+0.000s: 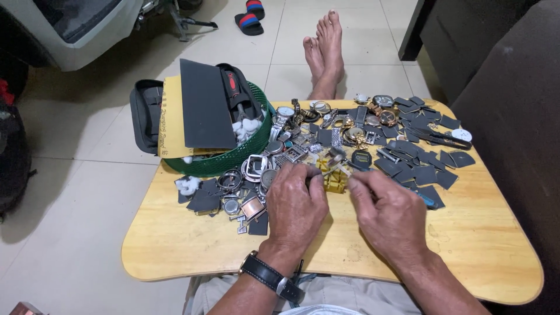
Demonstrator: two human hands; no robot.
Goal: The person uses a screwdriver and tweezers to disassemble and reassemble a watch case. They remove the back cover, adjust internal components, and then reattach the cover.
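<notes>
White floor tiles surround the wooden desk [175, 245]. Both hands meet just right of the green basket [233, 160]: the left hand [296, 205] and right hand [388, 213] each pinch their grip shut on one gold watch band [335, 178] (its links half hidden). Watch parts [373, 125] beyond are too many to count.

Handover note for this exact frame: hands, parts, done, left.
Left hand: fingers curled on a small gold watch part at the pile's near edge.
Right hand: fingertips pinched just right of that part; what they grip is hidden.
Parts: watch cases and bands mid-table, dark grey pads right, green basket left.
Done: nothing visibly set aside.
Left: the pile is unsorted.
</notes>
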